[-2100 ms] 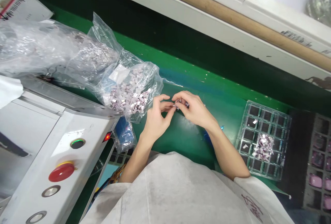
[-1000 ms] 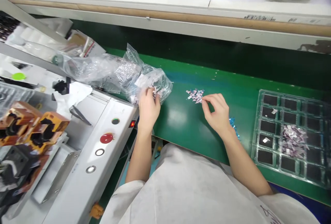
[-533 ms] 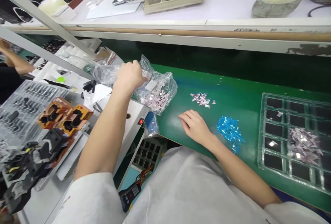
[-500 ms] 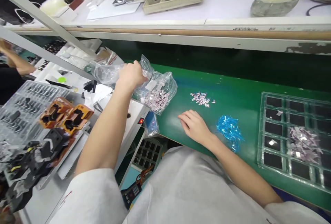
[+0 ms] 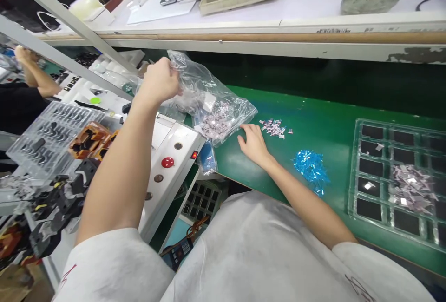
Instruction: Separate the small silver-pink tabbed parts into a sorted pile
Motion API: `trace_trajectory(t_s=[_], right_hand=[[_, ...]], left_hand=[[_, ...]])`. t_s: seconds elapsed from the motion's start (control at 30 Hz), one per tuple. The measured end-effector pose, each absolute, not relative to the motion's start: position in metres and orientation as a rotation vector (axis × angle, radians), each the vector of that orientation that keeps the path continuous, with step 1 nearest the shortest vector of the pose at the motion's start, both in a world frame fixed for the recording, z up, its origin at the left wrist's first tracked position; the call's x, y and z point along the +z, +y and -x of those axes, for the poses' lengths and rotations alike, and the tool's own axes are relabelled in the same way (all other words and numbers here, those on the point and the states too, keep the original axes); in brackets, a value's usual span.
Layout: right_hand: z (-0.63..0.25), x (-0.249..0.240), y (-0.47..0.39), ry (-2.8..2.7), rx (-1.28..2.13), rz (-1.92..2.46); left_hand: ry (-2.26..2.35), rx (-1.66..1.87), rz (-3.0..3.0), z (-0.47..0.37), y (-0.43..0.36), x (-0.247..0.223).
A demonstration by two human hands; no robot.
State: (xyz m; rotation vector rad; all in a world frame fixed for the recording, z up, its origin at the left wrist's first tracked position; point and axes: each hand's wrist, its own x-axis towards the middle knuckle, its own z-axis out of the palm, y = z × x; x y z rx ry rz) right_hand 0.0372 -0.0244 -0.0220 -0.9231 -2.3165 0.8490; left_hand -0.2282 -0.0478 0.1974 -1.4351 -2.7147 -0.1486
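My left hand (image 5: 160, 81) is closed on the upper left edge of a clear plastic bag (image 5: 232, 95), lifting that side. Small pale pinkish pieces (image 5: 218, 123) lie in the bag's lower part, beside a white label. My right hand (image 5: 255, 145) rests on the green tabletop, thumb and fingers apart, with its fingertips at the bag's lower right corner. Whether they touch the bag, I cannot tell. A little pile of similar pieces (image 5: 273, 128) lies just right of that hand. Farther right is a heap of shiny blue film strips (image 5: 310, 167).
A clear compartment tray (image 5: 353, 167) with dark pads and a pile of pale pieces stands at right. On the left are a white machine box (image 5: 184, 137) with a red button and orange-black fixtures (image 5: 88, 139). A shelf edge (image 5: 244, 37) crosses above. Another person's arm (image 5: 36, 72) shows far left.
My left hand has moved up and left, pulling the bag's edge so the bag stretches out. My right hand has moved slightly up toward the bag's corner. The camera view has shifted slightly.
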Motion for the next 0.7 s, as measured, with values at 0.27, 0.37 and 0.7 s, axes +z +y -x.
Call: trace_trajectory(t_s=[0.27, 0.37, 0.7], right_hand=[[-0.017, -0.029, -0.023, -2.292, 0.850, 0.908], [-0.018, -0.030, -0.026, -2.268, 0.828, 0.884], [-0.017, -0.030, -0.027, -2.345, 0.789, 0.741]], left_hand=[[-2.529, -0.368, 1.425, 0.197, -0.067, 0.225], [-2.461, -0.393, 1.464, 0.187, -0.067, 0.236], [-2.393, -0.722, 1.582, 0.184, -0.062, 0.246]])
